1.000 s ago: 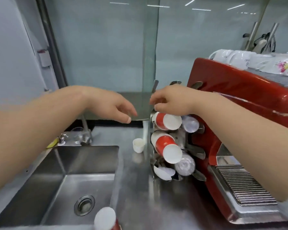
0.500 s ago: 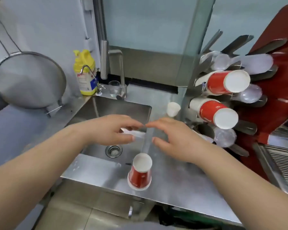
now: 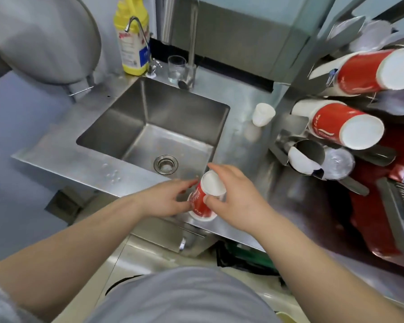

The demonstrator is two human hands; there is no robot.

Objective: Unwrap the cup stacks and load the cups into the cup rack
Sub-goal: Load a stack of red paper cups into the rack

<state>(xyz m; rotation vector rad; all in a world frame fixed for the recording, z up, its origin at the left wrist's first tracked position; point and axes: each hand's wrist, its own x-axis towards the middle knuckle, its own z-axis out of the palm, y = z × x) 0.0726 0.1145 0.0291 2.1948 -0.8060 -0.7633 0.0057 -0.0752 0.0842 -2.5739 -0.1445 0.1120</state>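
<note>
Steel counter (image 3: 238,94) runs round a sink (image 3: 154,127), with a red machine (image 3: 378,217) at 3 o'clock. One red cup stack (image 3: 202,200) stands upside down on the counter's front edge, just right of the sink, white base up, white rim at the foot and white script on the side; whether any wrap covers it I cannot tell. Both hands hold it: the left hand (image 3: 166,201) curls round its side from 9 o'clock, the right hand (image 3: 233,197) pinches its top from 3 o'clock. At 2 o'clock the rack (image 3: 296,145) carries two red stacks (image 3: 343,127), lying tilted, plus blurred clear cups. One small white cup (image 3: 262,114) stands on the counter at 1 o'clock. One yellow bottle (image 3: 132,36) and one glass (image 3: 176,68) stand at 12 o'clock.
</note>
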